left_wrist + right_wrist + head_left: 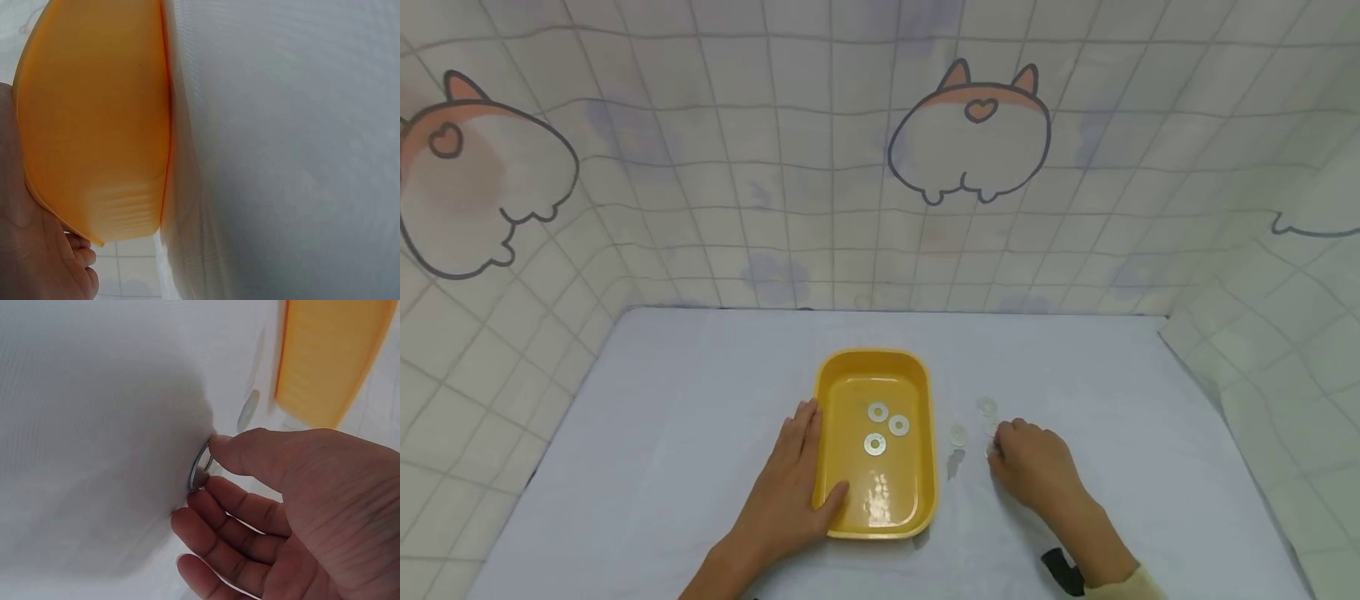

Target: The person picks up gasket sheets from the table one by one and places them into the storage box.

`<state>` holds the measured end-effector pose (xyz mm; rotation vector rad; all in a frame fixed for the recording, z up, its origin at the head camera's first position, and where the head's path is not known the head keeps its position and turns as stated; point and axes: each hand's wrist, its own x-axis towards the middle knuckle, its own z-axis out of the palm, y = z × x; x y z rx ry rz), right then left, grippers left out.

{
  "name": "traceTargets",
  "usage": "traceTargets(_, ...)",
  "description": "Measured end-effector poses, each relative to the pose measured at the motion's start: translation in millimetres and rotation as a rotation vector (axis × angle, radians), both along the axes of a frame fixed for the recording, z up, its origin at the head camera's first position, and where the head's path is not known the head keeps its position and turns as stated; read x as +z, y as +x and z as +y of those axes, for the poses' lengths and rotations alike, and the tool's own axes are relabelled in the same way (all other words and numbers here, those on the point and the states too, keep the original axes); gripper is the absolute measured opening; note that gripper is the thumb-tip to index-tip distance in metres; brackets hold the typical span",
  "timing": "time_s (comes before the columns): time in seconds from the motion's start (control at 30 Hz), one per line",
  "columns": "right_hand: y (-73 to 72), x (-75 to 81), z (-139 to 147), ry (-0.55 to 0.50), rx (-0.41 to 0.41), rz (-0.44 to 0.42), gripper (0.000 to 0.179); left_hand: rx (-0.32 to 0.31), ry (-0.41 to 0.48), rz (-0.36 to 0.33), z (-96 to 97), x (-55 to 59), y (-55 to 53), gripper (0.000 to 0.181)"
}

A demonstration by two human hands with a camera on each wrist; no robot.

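Note:
A yellow tray (928,475) sits on the white cloth, with three metal washers (875,444) lying flat inside. Along its left side rests my left hand (790,492), fingers straight against the outside and thumb over the rim. In the left wrist view the palm meets the rim of the tray (94,125). To the right of the tray, my right hand (1037,467) is down at the cloth. Its thumb and fingertips pinch a washer (199,467) by the edges, and the washer is slightly tilted. Another washer (249,411) lies between that hand and the tray.
More loose washers lie on the cloth near the right hand, one farther back (987,407) and one close to the tray (958,435). A black strap (1063,572) shows at the right wrist. Behind the table hangs a checked curtain (775,183) with cartoon animals.

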<state>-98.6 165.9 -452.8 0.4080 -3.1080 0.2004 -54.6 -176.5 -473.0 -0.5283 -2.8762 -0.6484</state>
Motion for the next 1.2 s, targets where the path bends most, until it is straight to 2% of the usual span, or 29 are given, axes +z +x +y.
traceTargets(0.13, -1.1, 5.3, -3.5, 0.061, 0.037, 0.042, 0.018, -0.001, -0.002, 0.006, 0.9, -0.6, -1.4, 0.097)
traceTargets(0.27, -5.6, 11.8, -7.1, 0.092, 0.029, -0.006, 0.017, 0.0, -0.012, 0.002, 0.3, -1.3, -4.5, 0.098)
traceTargets(0.43, -6.2, 13.1, -6.0, 0.106, 0.009, -0.016, 0.018, -0.004, -0.017, -0.001, 1.5, -0.3, -6.9, 0.098)
traceTargets(0.8, -6.1, 5.9, -11.9, 0.107, 0.014, 0.022, 0.017, -0.004, -0.024, -0.008, -2.0, 0.9, -4.1, 0.098)
traceTargets(0.97, -5.6, 3.4, -14.5, 0.077, 0.006, 0.012, 0.018, -0.003, -0.015, -0.004, -3.1, -0.2, -1.8, 0.098)
traceTargets(1.2, -3.0, -0.3, -13.8, 0.018, -0.049, -0.025, 0.016, -0.008, -0.02, 0.0, -2.1, -2.0, -0.5, 0.098)
